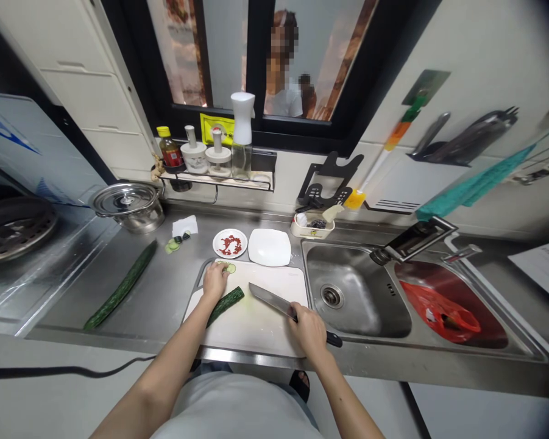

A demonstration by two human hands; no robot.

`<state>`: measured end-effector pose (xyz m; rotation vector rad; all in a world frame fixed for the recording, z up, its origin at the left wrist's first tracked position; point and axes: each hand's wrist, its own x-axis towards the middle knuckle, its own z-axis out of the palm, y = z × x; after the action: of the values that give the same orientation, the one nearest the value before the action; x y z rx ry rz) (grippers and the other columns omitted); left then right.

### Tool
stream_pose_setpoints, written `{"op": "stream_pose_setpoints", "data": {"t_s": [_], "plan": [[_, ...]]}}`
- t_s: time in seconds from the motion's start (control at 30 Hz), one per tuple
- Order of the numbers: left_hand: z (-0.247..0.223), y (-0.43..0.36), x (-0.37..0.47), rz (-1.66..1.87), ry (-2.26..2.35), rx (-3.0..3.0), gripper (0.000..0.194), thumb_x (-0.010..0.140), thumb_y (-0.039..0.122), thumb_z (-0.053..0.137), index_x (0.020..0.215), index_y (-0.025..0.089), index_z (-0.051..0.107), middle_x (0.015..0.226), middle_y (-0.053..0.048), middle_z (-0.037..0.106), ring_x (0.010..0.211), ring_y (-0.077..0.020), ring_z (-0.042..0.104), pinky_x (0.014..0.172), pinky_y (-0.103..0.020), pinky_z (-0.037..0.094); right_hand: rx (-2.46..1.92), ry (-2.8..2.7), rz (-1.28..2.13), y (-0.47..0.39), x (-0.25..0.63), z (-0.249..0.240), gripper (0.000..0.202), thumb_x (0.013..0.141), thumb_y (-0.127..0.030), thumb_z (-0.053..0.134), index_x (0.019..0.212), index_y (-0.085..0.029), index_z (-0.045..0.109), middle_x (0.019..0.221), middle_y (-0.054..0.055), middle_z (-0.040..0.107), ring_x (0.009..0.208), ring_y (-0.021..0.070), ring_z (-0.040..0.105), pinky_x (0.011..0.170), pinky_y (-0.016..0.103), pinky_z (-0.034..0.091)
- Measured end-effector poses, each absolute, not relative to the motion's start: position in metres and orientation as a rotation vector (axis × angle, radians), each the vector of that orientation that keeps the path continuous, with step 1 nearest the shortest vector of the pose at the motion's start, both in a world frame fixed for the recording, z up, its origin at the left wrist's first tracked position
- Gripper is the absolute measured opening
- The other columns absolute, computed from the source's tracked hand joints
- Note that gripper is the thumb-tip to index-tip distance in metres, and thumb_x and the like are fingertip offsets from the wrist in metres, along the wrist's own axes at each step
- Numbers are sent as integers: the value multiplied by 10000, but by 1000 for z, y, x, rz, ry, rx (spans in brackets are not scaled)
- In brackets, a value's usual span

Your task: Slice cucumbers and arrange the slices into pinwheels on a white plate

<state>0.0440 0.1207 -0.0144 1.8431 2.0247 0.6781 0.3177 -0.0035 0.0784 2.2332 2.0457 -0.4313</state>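
Note:
My right hand [309, 332] is closed around the black handle of a kitchen knife [270, 299]. The blade lies low over the white cutting board [256, 332] and points to the far left. At the board's far left corner, my left hand [215, 281] has its fingers drawn together on a few thin cucumber slices [229, 267]. A cut length of cucumber [228, 302] rests on the board between the hands, partly hidden by my left forearm. A long whole cucumber [121, 289] lies on the steel counter to the left.
Behind the board stand a small plate with chopped red bits [218, 250] and a white square dish [269, 247]. Cucumber scraps [172, 246] lie beside a white paper [185, 225]. A lidded steel pot [139, 216] is farther left. The sink [354, 289] borders the board's right.

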Motion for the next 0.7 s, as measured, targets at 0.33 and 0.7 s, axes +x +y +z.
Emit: {"op": "stream_pose_setpoints", "data": {"t_s": [0.33,0.7], "plan": [[-17,122,44,689,2021,1860,227,828,193,583,1010,188,718,1039,-97,689,1018,-229,574,920,-333,413,2238,2026,-450,-2,317,81,270,877,-254,496,1114,-235,625,1013,53,709,930,172,633,716,238,350],[-5,120,46,727,2026,1800,244,817,195,579,1016,199,722,1012,-74,706,943,-214,599,870,-307,429,2271,2021,-480,0,312,87,265,887,-298,490,1112,-263,625,1001,51,718,909,184,649,682,238,352]]}}
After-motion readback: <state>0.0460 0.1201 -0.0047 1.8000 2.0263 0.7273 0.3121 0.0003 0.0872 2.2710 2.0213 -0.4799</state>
